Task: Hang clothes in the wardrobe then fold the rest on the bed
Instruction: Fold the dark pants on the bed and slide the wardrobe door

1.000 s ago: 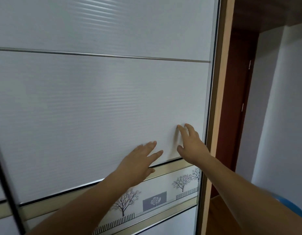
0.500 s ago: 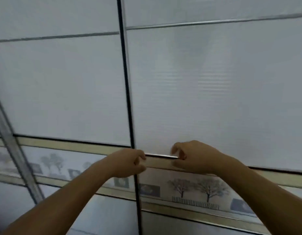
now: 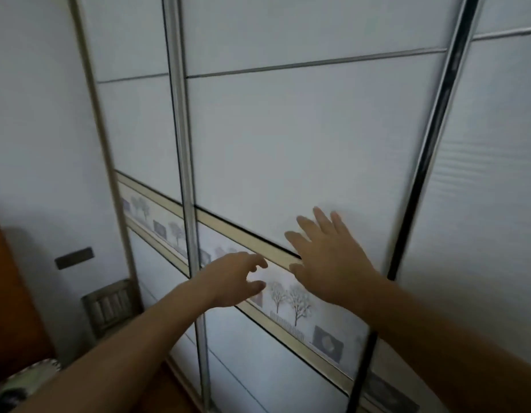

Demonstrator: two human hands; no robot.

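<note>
Against the wardrobe door (image 3: 303,144), right hand (image 3: 327,260) flat, left hand (image 3: 234,278) loosely curled.

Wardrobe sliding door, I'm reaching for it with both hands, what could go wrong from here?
1. The right hand lies flat on the smooth white panel, no handle in view, so it may slip instead of moving the door.
2. The left hand is near the metal door edge where two doors overlap; its fingers could get pinched if the door slides that way.
</note>
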